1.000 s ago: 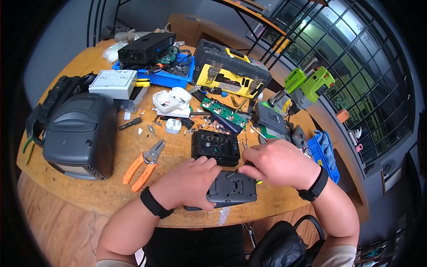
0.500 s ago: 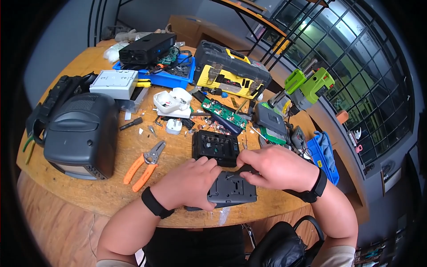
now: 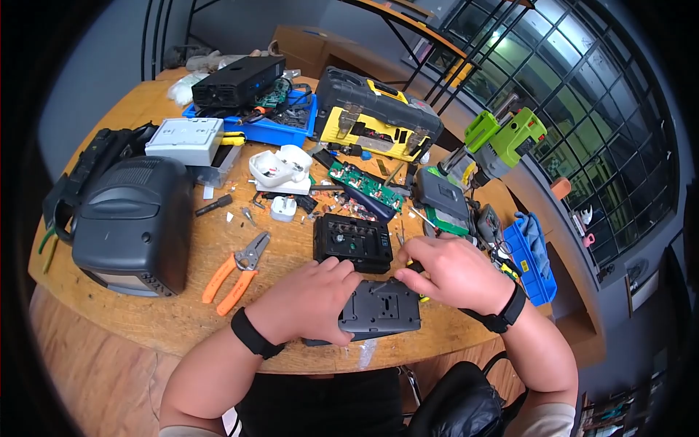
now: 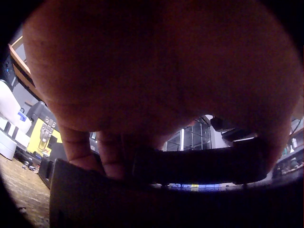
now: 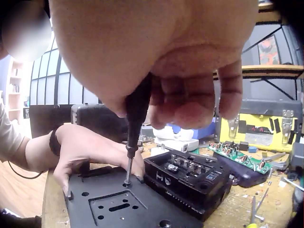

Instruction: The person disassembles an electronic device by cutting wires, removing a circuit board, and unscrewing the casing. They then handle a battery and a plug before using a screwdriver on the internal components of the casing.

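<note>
My left hand point(image 3: 309, 298) grips a flat black plastic housing point(image 3: 389, 313) at its left end, thumb on the near edge and fingers over the far edge. The housing lies on the table with screw holes and a recessed panel facing up. My right hand point(image 3: 459, 269) holds a screwdriver point(image 5: 137, 114) by its black handle, pinched between thumb and fingers. The shaft stands nearly upright, its tip in a hole near the housing's far edge. Just behind sits a black box point(image 3: 353, 244) with a row of parts on top. The left wrist view is mostly dark palm.
Orange-handled wire strippers point(image 3: 237, 269) lie to the left, near a dark grey portable set point(image 3: 131, 226). Further back are a green circuit board point(image 3: 364, 184), a white plastic shell point(image 3: 280, 167), scattered scraps, a blue tray point(image 3: 280, 131) and a yellow-black toolbox point(image 3: 378, 113).
My right hand's thumb and fingers have rolled round the screwdriver handle, first leftward, then back to the right. The left hand and the housing stay in place.
</note>
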`<state>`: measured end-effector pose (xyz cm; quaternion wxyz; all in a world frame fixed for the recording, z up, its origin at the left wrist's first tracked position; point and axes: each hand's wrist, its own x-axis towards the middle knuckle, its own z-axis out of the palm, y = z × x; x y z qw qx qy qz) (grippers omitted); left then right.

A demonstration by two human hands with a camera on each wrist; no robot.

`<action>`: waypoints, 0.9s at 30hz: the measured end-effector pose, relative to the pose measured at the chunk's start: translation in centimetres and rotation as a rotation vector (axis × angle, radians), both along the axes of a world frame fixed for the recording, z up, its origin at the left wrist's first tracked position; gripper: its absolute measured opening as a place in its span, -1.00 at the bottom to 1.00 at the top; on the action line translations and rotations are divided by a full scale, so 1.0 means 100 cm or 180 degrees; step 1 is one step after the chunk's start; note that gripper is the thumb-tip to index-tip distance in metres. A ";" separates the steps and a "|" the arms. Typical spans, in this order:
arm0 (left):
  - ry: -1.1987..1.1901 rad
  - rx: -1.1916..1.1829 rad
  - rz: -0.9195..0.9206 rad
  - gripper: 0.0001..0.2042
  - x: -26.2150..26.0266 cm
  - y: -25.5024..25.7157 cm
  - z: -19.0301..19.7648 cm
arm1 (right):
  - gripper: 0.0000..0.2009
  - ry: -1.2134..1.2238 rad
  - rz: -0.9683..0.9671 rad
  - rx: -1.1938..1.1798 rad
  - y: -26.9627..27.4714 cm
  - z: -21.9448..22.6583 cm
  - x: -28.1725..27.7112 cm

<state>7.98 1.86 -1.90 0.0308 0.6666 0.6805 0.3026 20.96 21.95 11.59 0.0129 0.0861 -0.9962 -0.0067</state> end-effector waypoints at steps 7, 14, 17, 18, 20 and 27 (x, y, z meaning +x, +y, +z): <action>-0.0018 0.0036 -0.0017 -0.30 0.001 0.001 0.000 | -0.77 -0.0280 0.0238 -0.0336 0.003 0.008 -0.002; 0.0064 0.0128 -0.0004 -0.23 0.002 0.001 0.000 | -0.79 -0.0437 0.0156 0.0136 -0.015 0.018 -0.003; 0.0065 0.0058 0.0003 -0.24 0.002 0.000 0.007 | -0.78 -0.0412 0.0215 0.0067 -0.013 0.016 -0.004; 0.0042 -0.0004 0.0001 -0.25 0.002 0.000 0.007 | -0.78 -0.0419 0.0276 0.0072 -0.011 0.015 -0.004; 0.0064 0.0012 -0.0008 -0.26 0.003 0.000 0.006 | -0.78 -0.0438 0.0252 0.0074 -0.010 0.015 -0.003; 0.0124 0.0096 -0.0004 -0.28 0.003 0.001 0.004 | -0.77 -0.0289 0.0472 0.0269 -0.001 0.012 -0.003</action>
